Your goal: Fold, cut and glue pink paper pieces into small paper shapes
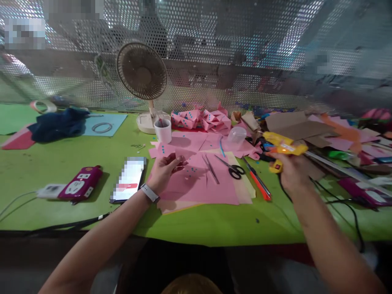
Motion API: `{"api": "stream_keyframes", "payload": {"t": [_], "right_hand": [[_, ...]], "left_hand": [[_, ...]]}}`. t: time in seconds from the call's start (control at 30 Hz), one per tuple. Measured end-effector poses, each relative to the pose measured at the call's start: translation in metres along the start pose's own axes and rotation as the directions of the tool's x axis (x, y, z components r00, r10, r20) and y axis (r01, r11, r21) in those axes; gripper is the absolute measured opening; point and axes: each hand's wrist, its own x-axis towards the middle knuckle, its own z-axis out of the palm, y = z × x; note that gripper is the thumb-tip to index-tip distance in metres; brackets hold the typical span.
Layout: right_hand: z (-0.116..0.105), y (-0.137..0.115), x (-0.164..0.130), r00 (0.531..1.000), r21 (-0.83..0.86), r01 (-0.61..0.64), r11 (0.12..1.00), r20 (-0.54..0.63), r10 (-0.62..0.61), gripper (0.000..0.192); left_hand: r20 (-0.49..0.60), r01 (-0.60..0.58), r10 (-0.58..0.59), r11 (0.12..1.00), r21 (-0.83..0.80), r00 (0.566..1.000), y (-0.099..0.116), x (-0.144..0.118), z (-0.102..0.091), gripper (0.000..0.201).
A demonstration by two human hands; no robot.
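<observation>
My left hand (pixel 169 169), with a pale watch band at the wrist, is closed in a pinch above the pink sheets (pixel 214 194). A small pink paper piece with blue dots (pixel 163 149) shows at its fingertips and seems to be in the pinch. My right hand (pixel 290 171) is wrapped around the handle of a yellow hot glue gun (pixel 284 143), its nozzle pointing left. Tweezers (pixel 210 168) and black-handled scissors (pixel 234 169) lie on the pink sheets between my hands. Tiny blue dots (pixel 192 170) are scattered beside my left hand.
Behind the sheets stand a white cup (pixel 163 130), a fan (pixel 142 71) and folded pink paper shapes (pixel 200 118). A phone (pixel 128 179) and a purple power strip (pixel 82 183) lie left. An orange cutter (pixel 259 181), cables (pixel 346 204) and paper scraps (pixel 301 124) are right.
</observation>
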Motion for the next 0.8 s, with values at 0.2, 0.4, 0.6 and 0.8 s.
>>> {"api": "stream_keyframes", "payload": {"t": [0.2,0.4,0.6,0.8], "right_hand": [[0.09,-0.052,-0.058,0.792,0.19,-0.204,0.96,0.608,0.048,0.024],[0.115,-0.048,-0.091,0.714,0.095,-0.193,0.977,0.696,0.073,0.026],[0.114,-0.038,-0.1,0.755,0.116,-0.209,0.971,0.65,0.085,0.031],[0.118,-0.033,-0.102,0.767,0.017,0.026,1.0,0.641,-0.031,0.036]], "left_hand": [[-0.022,0.012,-0.011,1.0,0.017,1.0,0.001,-0.002,0.0,0.028],[-0.012,0.006,-0.005,0.997,0.072,1.0,0.002,-0.005,0.006,0.03],[0.018,0.001,-0.003,0.991,0.131,1.0,-0.001,-0.008,0.01,0.031],[0.003,-0.026,0.026,0.987,0.156,1.0,0.001,-0.01,0.014,0.029]]}}
